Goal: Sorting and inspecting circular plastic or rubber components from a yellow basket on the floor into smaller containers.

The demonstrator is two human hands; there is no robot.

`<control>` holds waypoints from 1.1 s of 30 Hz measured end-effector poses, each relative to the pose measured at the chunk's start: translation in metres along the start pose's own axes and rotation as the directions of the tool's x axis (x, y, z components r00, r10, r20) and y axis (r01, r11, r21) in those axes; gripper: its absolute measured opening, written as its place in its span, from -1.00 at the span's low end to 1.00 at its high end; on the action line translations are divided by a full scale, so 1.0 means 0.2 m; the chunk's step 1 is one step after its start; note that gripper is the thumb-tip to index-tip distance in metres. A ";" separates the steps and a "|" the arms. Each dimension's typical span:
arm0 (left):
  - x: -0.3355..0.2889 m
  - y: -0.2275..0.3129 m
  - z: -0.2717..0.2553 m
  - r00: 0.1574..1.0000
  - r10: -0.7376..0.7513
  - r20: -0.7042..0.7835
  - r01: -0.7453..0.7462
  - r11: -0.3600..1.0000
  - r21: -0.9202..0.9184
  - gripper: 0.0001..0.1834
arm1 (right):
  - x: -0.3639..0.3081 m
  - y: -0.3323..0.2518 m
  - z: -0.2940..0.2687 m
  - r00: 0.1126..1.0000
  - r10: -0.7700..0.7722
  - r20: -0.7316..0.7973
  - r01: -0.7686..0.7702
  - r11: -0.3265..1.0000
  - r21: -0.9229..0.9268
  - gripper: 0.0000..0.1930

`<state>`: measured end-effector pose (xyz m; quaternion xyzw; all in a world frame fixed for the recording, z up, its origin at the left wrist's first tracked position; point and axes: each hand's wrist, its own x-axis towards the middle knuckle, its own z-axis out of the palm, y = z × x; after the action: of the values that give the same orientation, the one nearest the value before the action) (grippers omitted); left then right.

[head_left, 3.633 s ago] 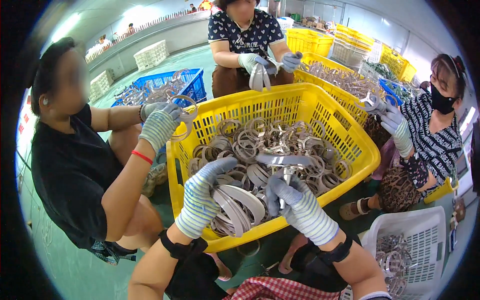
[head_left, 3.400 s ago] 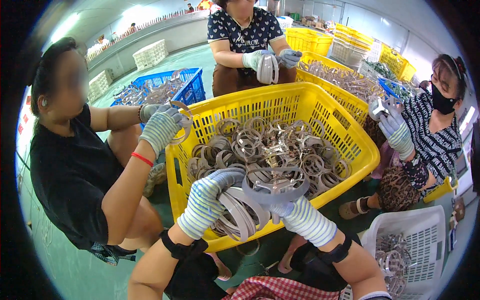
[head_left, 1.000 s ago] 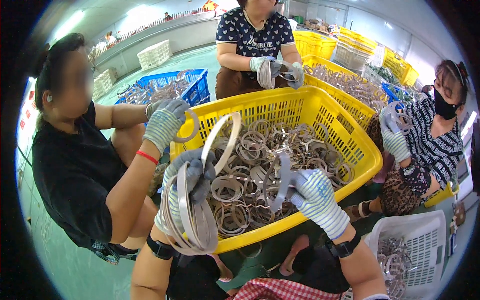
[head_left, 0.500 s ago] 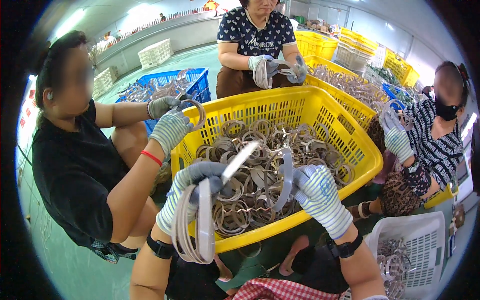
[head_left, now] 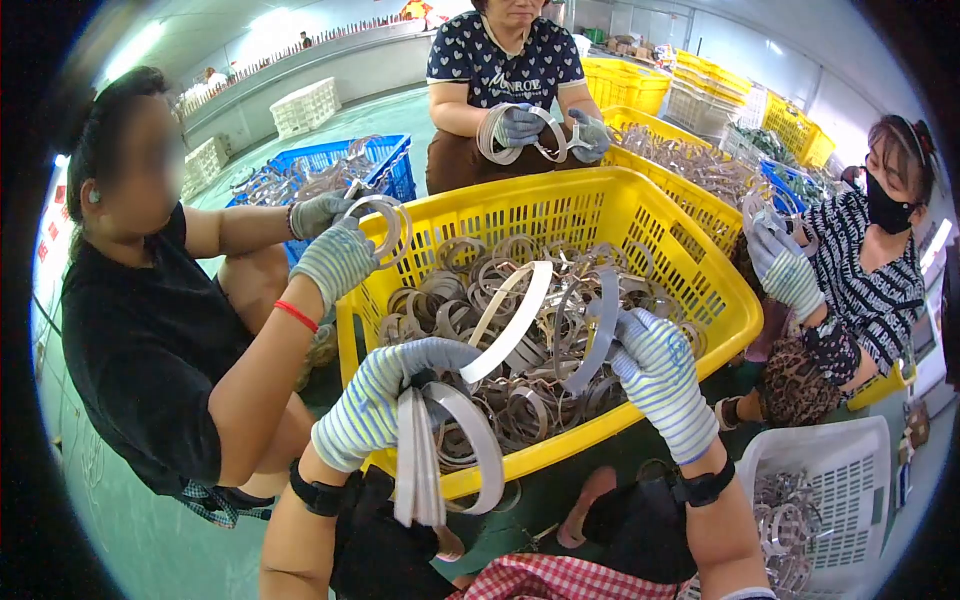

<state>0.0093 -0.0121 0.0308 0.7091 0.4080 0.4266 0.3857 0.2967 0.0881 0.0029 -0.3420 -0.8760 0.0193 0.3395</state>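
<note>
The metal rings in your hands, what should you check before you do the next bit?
1. Left hand has a firm grip on the bundle of metal rings hanging from it: ok.
2. Right hand pinches a metal band over the yellow basket: ok.
3. The white band sticking up from the left hand is fully threaded onto the bundle: cannot tell.
4. Both gloves cover the fingers near the metal edges: ok.
5. The hands of the person in black at the basket's left corner are apart from yours: ok.
6. No loose ring below the basket's front wall: not ok, one shows there.
</note>
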 end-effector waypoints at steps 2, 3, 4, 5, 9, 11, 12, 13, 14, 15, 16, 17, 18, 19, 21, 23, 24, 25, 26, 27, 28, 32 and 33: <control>0.01 -0.01 0.02 0.989 -0.151 -0.008 0.150 0.986 -0.070 -0.43 | 0.00 0.01 0.00 1.000 0.010 -0.003 -0.010 1.000 -0.002 -0.72; 0.01 -0.04 0.01 0.993 -0.116 0.034 0.118 0.990 -0.074 -0.38 | 0.00 0.01 0.00 1.000 0.018 -0.009 -0.018 1.000 -0.003 -0.72; 0.01 -0.02 0.02 0.993 -0.117 0.033 0.119 0.990 -0.074 -0.38 | -0.01 0.01 0.01 1.000 0.017 -0.009 -0.017 1.000 -0.001 -0.72; 0.01 0.00 0.02 0.992 -0.090 0.085 0.097 0.992 -0.083 -0.39 | -0.01 0.02 0.02 0.999 0.039 -0.005 -0.039 0.999 0.021 -0.71; 0.04 0.01 0.08 0.985 0.034 0.170 -0.043 0.998 0.053 -0.34 | -0.05 -0.03 0.11 0.993 0.113 0.041 -0.119 0.960 0.255 -0.70; 0.04 0.03 0.10 0.988 0.046 0.146 -0.056 0.996 0.069 -0.36 | -0.07 -0.04 0.15 0.979 0.189 0.083 -0.206 0.873 0.443 -0.71; 0.03 0.03 0.10 1.000 -0.001 -0.006 0.001 1.000 -0.018 -0.36 | -0.06 -0.06 0.16 0.959 0.246 0.144 -0.281 0.740 0.611 -0.72; 0.01 0.02 0.09 0.987 -0.060 -0.152 0.043 0.993 -0.111 -0.37 | -0.04 -0.11 0.13 0.913 0.345 0.219 -0.397 0.627 0.670 -0.72; 0.02 -0.03 0.06 0.961 0.083 -0.265 -0.105 0.992 -0.070 -0.37 | -0.03 -0.12 0.08 0.913 0.344 0.220 -0.398 0.626 0.671 -0.72; 0.03 -0.05 0.05 0.941 0.100 -0.323 -0.115 0.993 -0.025 -0.35 | -0.02 -0.13 0.04 0.833 0.375 0.406 -0.549 0.482 0.682 -0.71; 0.03 -0.06 0.05 0.918 0.120 -0.378 -0.121 0.992 0.020 -0.34 | -0.01 -0.13 0.02 0.725 0.371 0.580 -0.686 0.327 0.650 -0.70; 0.03 -0.07 0.05 0.930 0.044 -0.365 -0.059 0.998 -0.032 -0.33 | -0.02 -0.15 0.03 0.736 0.346 0.582 -0.672 0.267 0.690 -0.69; 0.03 -0.07 0.07 0.937 -0.032 -0.347 0.004 0.997 -0.083 -0.33 | -0.03 -0.15 0.03 0.736 0.346 0.582 -0.672 0.268 0.690 -0.69; 0.05 -0.09 0.09 0.946 0.019 -0.323 -0.028 0.999 -0.024 -0.31 | -0.03 -0.15 0.03 0.724 0.313 0.615 -0.684 0.206 0.700 -0.69; 0.05 -0.10 0.11 0.969 0.006 -0.247 -0.019 0.998 -0.053 -0.28 | -0.04 -0.15 0.04 0.711 0.278 0.646 -0.695 0.142 0.704 -0.69; 0.06 -0.14 0.11 0.976 -0.032 -0.214 0.009 0.994 -0.108 -0.27 | -0.05 -0.15 0.04 0.692 0.261 0.673 -0.702 0.024 0.712 -0.71; 0.06 -0.17 0.12 0.985 -0.077 -0.157 0.051 0.985 -0.163 -0.27 | -0.05 -0.15 0.06 0.693 0.259 0.673 -0.701 0.025 0.713 -0.71; 0.07 -0.17 0.12 0.988 -0.118 -0.099 0.095 0.972 -0.215 -0.27 | -0.06 -0.16 0.07 0.706 0.274 0.653 -0.654 -0.102 0.750 -0.73; 0.05 -0.13 0.15 0.995 -0.059 -0.083 0.048 0.991 -0.121 -0.28 | -0.06 -0.17 0.09 0.716 0.291 0.634 -0.593 -0.227 0.773 -0.74; 0.05 -0.11 0.19 0.994 0.003 -0.113 -0.005 1.000 -0.015 -0.31 | -0.06 -0.16 0.10 0.715 0.294 0.634 -0.593 -0.226 0.773 -0.74; 0.06 -0.10 0.21 0.988 0.067 -0.136 -0.055 0.994 0.092 -0.33 | -0.06 -0.16 0.10 0.700 0.312 0.642 -0.597 -0.236 0.767 -0.75; 0.07 -0.15 0.18 0.993 0.039 -0.112 -0.034 0.998 0.044 -0.35 | -0.02 -0.22 0.13 0.830 0.468 0.303 -0.470 0.294 0.833 -0.73; 0.07 -0.19 0.17 0.979 0.127 -0.163 -0.109 0.987 0.114 -0.36 | -0.03 -0.20 0.18 0.859 0.465 0.214 -0.394 0.334 0.856 -0.74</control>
<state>0.0358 0.0069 -0.0108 0.7125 0.4183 0.4854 0.2858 0.2537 0.0615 -0.0176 -0.3361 -0.6033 0.5431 0.4777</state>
